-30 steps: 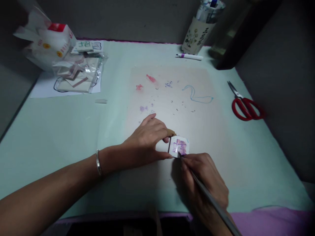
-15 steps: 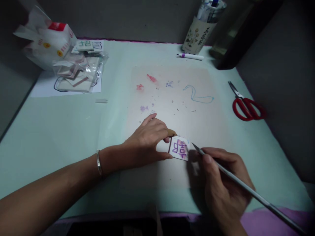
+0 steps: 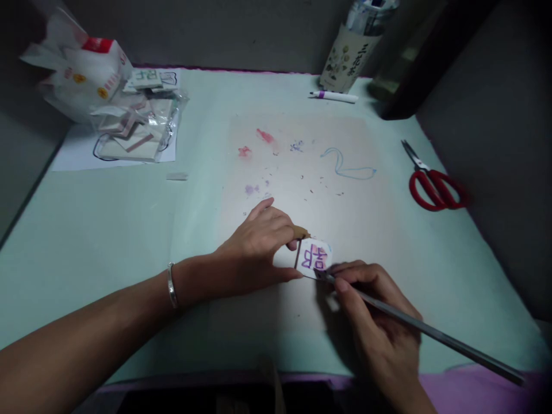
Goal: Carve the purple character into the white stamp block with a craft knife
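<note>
A small white block with purple drawn characters and a brown stripe lies on the whitish work sheet. My left hand grips it from the left, thumb along the near edge and fingers at the far edge. Beside those fingers a tan, finger-like piece shows; I cannot make out what it is. My right hand holds a long silver craft knife like a pen. The blade tip meets the block's face at its near right part, over the purple lines.
Red-handled scissors lie at the right. A white marker rests before a pen-filled jar at the back. Bagged white blocks and a white plastic package stand back left. Dark crumbs dot the work sheet.
My right hand has moved left with the craft knife, bringing its tip from beside the block onto its marked face. My left hand has stayed in place on the block.
</note>
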`<action>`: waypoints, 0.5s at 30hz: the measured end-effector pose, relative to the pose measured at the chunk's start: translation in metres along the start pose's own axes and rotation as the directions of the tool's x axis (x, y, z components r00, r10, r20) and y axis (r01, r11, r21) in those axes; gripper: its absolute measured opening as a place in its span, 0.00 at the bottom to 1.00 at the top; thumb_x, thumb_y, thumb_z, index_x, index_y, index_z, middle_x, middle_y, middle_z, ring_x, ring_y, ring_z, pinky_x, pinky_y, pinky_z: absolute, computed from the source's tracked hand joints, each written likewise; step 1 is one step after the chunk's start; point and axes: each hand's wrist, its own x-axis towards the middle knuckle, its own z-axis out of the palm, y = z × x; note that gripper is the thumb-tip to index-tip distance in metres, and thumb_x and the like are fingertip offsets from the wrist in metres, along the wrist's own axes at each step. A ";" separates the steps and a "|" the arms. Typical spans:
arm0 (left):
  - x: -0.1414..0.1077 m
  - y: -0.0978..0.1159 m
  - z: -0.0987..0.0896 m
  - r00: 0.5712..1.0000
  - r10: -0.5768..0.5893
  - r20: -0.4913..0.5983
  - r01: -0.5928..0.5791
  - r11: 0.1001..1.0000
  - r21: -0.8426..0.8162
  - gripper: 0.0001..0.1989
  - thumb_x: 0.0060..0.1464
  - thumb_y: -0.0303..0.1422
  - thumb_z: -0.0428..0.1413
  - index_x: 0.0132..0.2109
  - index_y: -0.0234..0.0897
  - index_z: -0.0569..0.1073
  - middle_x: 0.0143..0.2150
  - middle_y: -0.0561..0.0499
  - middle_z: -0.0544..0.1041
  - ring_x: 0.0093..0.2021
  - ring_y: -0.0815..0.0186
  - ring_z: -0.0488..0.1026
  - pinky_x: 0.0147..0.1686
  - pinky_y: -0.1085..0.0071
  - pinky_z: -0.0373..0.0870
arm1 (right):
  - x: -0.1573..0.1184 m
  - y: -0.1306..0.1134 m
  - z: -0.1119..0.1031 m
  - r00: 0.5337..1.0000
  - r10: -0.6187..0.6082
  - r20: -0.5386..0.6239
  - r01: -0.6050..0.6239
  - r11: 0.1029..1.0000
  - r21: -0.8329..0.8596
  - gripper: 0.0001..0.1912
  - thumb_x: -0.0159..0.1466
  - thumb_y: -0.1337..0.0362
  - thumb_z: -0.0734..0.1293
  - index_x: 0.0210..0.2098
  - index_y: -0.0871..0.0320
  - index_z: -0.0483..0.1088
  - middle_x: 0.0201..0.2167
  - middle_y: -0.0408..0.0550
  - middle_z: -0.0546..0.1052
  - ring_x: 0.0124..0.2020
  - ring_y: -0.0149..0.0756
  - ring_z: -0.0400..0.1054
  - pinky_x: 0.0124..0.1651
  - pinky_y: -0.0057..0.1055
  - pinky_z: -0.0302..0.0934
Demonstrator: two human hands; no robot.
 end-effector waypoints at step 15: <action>0.000 -0.002 -0.001 1.000 0.006 0.013 -0.006 1.000 -0.001 0.25 0.56 0.38 0.70 0.57 0.38 0.74 0.42 0.50 0.80 0.49 0.57 0.75 0.73 0.39 0.51 | 0.001 0.000 -0.001 0.999 0.024 0.044 -0.026 0.999 0.046 0.07 0.73 0.65 0.67 0.36 0.53 0.72 0.32 0.43 0.77 0.35 0.34 0.74 0.30 0.28 0.63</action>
